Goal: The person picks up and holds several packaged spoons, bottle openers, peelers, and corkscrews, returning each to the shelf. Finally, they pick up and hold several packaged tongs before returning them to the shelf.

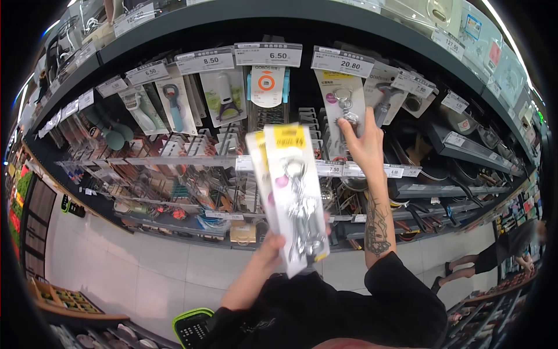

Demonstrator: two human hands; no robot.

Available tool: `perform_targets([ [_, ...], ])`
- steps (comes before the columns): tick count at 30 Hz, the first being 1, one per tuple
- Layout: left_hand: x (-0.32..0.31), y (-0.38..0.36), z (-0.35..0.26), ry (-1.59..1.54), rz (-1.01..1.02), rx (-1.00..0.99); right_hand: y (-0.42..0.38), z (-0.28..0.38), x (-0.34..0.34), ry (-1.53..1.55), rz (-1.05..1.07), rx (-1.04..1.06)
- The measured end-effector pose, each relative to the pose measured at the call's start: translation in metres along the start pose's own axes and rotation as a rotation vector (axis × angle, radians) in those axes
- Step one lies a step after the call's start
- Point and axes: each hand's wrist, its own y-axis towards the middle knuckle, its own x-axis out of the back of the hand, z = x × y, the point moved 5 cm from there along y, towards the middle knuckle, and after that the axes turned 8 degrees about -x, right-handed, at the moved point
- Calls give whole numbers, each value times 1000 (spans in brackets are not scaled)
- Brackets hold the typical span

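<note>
The left hand (pixel 268 253) is clamped on the lower end of the carded packs (pixel 295 192), held upright and near; the right hand (pixel 365 142), farther off and to the right, pinches the hanging pack (pixel 326 96) between thumb and fingers; the packs look light, their backing stiff, their plastic fronts probably slippery; the card edges seem the surest hold; beyond are the 20.80 price tag (pixel 343 61) and the dark upper shelf (pixel 192 29).
</note>
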Motion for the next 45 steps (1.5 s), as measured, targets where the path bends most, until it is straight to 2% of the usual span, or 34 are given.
perform_targets([
  [5,-13,67,-23,116,-49,3,7,2,16,-4,46,88],
  [7,-20,85,-30,126,-63,-32,7,0,15,111,166,47],
  [11,-19,105,-36,125,-36,-110,7,-1,17,101,178,-25],
  [15,-31,103,-40,43,60,-133,7,-2,17,135,166,-25],
  [22,-46,97,-36,-94,161,-7,6,-11,7,193,150,-52],
  [25,-57,98,-39,-260,239,-22,4,-21,-3,387,216,-39],
  [27,-59,102,-41,-332,283,-37,0,-23,-12,616,302,-124],
  [30,-60,103,-50,-169,268,4,-5,-17,-17,637,286,-136],
  [40,-53,100,-48,-189,269,-18,-17,-7,-23,628,207,-194],
  [42,-53,97,-49,-181,243,-15,-16,-8,-23,835,332,-314],
  [43,-52,96,-49,-173,222,-14,-12,-8,-19,832,338,-314],
  [45,-49,91,-47,-164,174,-36,-3,-2,-2,368,199,-156],
])
